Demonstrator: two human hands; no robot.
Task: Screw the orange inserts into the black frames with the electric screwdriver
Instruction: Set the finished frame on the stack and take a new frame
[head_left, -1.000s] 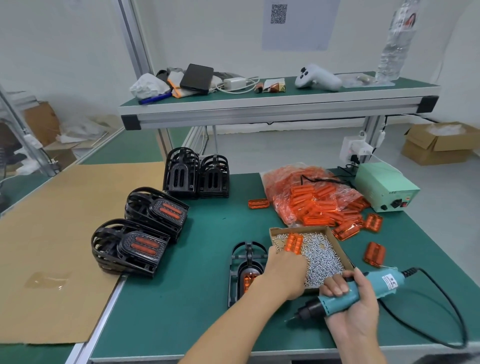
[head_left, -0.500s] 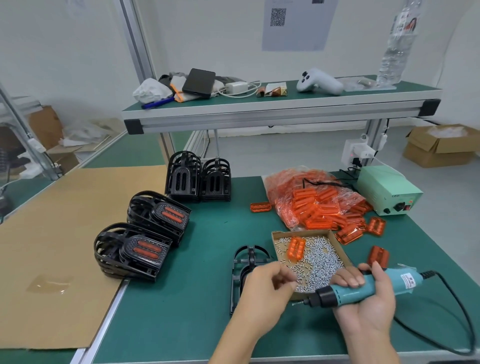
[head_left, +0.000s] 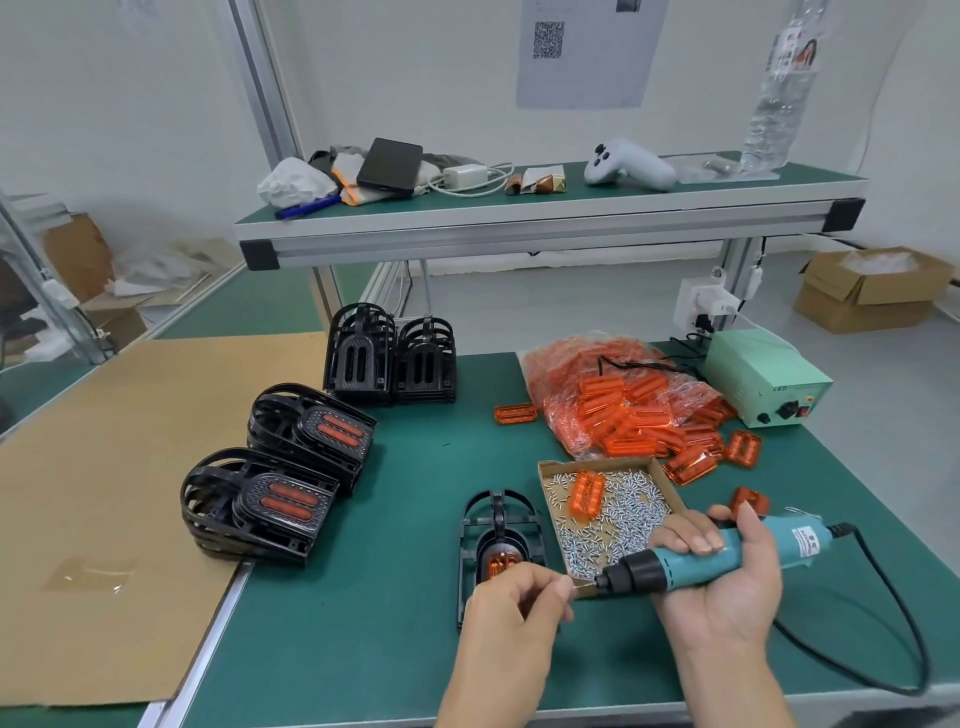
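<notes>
A black frame (head_left: 496, 525) lies flat on the green table with an orange insert (head_left: 501, 564) seated in it. My left hand (head_left: 511, 605) hovers over the frame's near end, fingertips pinched at the screwdriver's bit, apparently on a small screw. My right hand (head_left: 727, 587) grips the teal electric screwdriver (head_left: 701, 558), held level and pointing left. A cardboard tray of screws (head_left: 618, 512) with one orange insert in it sits just behind the tool.
Two stacks of finished frames (head_left: 280, 478) lie at the left, two stacks of bare frames (head_left: 389, 358) behind. A bag of orange inserts (head_left: 623, 400) and a green power box (head_left: 763, 379) stand at the right. The screwdriver's cable (head_left: 893, 613) loops by the table's front edge.
My left hand came back from the screw tray to the screwdriver's tip. The right hand lifted and levelled the screwdriver so the bit meets the left fingertips.
</notes>
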